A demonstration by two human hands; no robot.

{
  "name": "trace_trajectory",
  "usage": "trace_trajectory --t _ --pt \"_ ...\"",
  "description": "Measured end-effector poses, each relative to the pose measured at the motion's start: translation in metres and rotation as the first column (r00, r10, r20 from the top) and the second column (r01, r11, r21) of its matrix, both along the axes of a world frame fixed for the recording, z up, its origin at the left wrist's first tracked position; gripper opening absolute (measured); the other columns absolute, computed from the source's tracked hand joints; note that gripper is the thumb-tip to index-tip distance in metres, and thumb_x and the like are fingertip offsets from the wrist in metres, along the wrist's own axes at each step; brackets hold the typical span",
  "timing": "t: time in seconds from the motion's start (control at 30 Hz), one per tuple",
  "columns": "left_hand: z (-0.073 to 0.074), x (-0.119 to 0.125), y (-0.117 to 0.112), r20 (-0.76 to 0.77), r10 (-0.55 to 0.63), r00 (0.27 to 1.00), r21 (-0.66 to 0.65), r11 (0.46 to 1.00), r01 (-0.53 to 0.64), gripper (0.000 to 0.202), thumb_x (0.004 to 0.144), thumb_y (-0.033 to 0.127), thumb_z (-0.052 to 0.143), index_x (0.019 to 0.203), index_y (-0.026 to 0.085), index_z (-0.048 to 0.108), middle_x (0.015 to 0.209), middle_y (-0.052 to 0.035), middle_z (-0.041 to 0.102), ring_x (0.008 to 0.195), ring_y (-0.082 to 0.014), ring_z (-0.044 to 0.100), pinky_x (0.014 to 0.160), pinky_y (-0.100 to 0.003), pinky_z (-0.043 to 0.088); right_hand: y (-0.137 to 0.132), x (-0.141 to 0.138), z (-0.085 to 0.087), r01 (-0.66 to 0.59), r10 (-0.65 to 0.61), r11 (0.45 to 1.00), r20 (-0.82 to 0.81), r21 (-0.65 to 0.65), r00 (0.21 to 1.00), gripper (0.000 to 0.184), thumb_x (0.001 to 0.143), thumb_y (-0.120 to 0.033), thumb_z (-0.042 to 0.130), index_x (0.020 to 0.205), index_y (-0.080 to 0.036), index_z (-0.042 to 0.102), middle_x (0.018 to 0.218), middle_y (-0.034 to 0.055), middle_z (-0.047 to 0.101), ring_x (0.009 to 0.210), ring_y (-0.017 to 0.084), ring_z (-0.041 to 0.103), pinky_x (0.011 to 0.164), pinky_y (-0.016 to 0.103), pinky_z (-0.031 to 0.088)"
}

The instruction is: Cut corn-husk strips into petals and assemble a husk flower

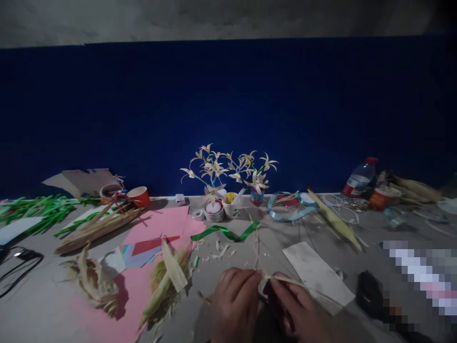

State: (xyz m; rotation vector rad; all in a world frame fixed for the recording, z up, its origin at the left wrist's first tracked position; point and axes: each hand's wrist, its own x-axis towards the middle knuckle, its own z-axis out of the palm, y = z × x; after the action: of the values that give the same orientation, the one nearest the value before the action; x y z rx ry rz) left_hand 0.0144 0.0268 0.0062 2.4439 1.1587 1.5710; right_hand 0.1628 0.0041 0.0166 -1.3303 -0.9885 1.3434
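My left hand (235, 302) is closed, its fingertips pinching a narrow pale strip of corn husk (291, 281) low in the middle of the view. The strip runs rightward across the fingers of my right hand (300, 307) and trails over the table. Tucked in that closed right hand is a dark reddish handle (282, 312), which looks like that of scissors; its blades are mostly hidden. The fingertips of both hands nearly meet. Small husk scraps (221, 250) lie beyond them.
Husk flowers (214, 169) stand in small cups at the back. Green ribbon (228, 233) curls before them. Corn husks (167, 281) lie on pink paper (132, 297) at left. A white card (316, 274), a yellowish husk (333, 216) and a bottle (360, 178) are at right.
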Motion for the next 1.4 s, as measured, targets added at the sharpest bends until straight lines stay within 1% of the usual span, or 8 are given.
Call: trace_trajectory --t 0.13,0.2,0.3,0.4,0.6,0.8,1.03,1.4 --pt "0.0 -0.004 -0.004 0.03 -0.053 0.998 -0.023 0.998 0.054 0.033 0.085 0.004 0.054 0.111 0.023 0.062 0.094 -0.0073 0.073 0.081 -0.0208 0.064 0.074 -0.033 0.05 0.001 -0.001 0.002 0.034 -0.043 0.995 -0.091 -0.099 0.995 0.045 0.069 -0.066 0.067 0.068 -0.02 0.062 0.047 -0.0054 0.051 0.036 0.005 0.03 0.036 0.016 0.015" --pt "0.003 -0.004 -0.007 0.119 -0.112 0.987 -0.152 0.98 0.129 0.033 0.086 0.006 0.053 0.113 0.023 0.061 0.101 -0.0078 0.071 0.091 -0.0212 0.064 0.081 -0.033 0.049 0.002 0.0 0.003 0.044 -0.056 0.993 -0.111 -0.109 0.992 0.045 0.067 -0.064 0.07 0.07 -0.019 0.064 0.048 -0.0051 0.053 0.038 0.005 0.033 0.038 0.016 0.017" --pt "0.012 -0.002 -0.009 0.308 -0.141 0.941 -0.455 0.847 0.276 0.017 0.09 0.018 0.053 0.103 0.02 0.063 0.097 -0.0077 0.069 0.092 -0.0206 0.064 0.081 -0.03 0.049 0.003 0.001 0.003 0.053 -0.06 0.995 -0.086 -0.08 0.995 0.042 0.067 -0.062 0.071 0.071 -0.021 0.065 0.057 -0.0031 0.059 0.044 0.006 0.039 0.041 0.016 0.022" --pt "0.019 0.002 -0.007 0.372 -0.104 0.922 -0.58 0.75 0.319 0.017 0.09 0.028 0.055 0.081 0.017 0.064 0.077 -0.0042 0.064 0.076 -0.0186 0.062 0.071 -0.027 0.047 0.003 0.001 0.003 0.044 -0.047 0.998 -0.056 -0.045 0.997 0.043 0.067 -0.064 0.07 0.069 -0.021 0.062 0.054 -0.0052 0.054 0.044 0.007 0.036 0.042 0.017 0.02" --pt "0.024 0.005 -0.003 0.38 -0.078 0.922 -0.598 0.739 0.309 0.023 0.089 0.028 0.055 0.07 0.018 0.061 0.07 -0.0019 0.06 0.072 -0.0176 0.059 0.069 -0.026 0.043 0.002 -0.002 0.006 -0.025 0.025 1.0 0.023 0.014 0.999 0.052 0.07 -0.071 0.063 0.062 -0.02 0.054 0.049 -0.0073 0.045 0.044 0.007 0.03 0.041 0.019 0.018" --pt "0.022 0.004 -0.005 0.467 -0.051 0.883 -0.626 0.686 0.371 0.022 0.086 0.028 0.061 0.067 0.018 0.059 0.068 -0.001 0.058 0.071 -0.0167 0.055 0.07 -0.026 0.041 0.002 -0.003 0.009 -0.081 0.077 0.994 -0.061 -0.078 0.995 0.054 0.066 -0.072 0.066 0.062 -0.018 0.057 0.045 -0.0086 0.042 0.04 0.005 0.029 0.04 0.016 0.016" --pt "0.013 -0.002 -0.002 0.715 -0.014 0.699 -0.612 0.469 0.636 0.035 0.075 0.046 0.072 0.063 0.017 0.055 0.063 0.0026 0.049 0.063 -0.0131 0.044 0.061 -0.023 0.035 0.003 0.004 0.011 -0.293 0.195 0.925 -0.358 -0.244 0.913 0.054 0.059 -0.068 0.074 0.058 -0.017 0.059 0.036 -0.0102 0.039 0.032 0.002 0.023 0.033 0.015 0.014" --pt "-0.002 -0.018 0.003 0.753 0.081 0.653 -0.621 0.417 0.664 0.035 0.069 0.043 0.079 0.061 0.015 0.06 0.059 0.0028 0.052 0.061 -0.0115 0.044 0.058 -0.021 0.033 -0.007 0.05 0.043 -0.301 0.053 0.915 -0.658 -0.27 0.751 0.037 0.059 -0.045 0.087 0.056 -0.015 0.066 0.038 -0.011 0.037 0.035 0.0 0.012 0.034 0.015 0.011"
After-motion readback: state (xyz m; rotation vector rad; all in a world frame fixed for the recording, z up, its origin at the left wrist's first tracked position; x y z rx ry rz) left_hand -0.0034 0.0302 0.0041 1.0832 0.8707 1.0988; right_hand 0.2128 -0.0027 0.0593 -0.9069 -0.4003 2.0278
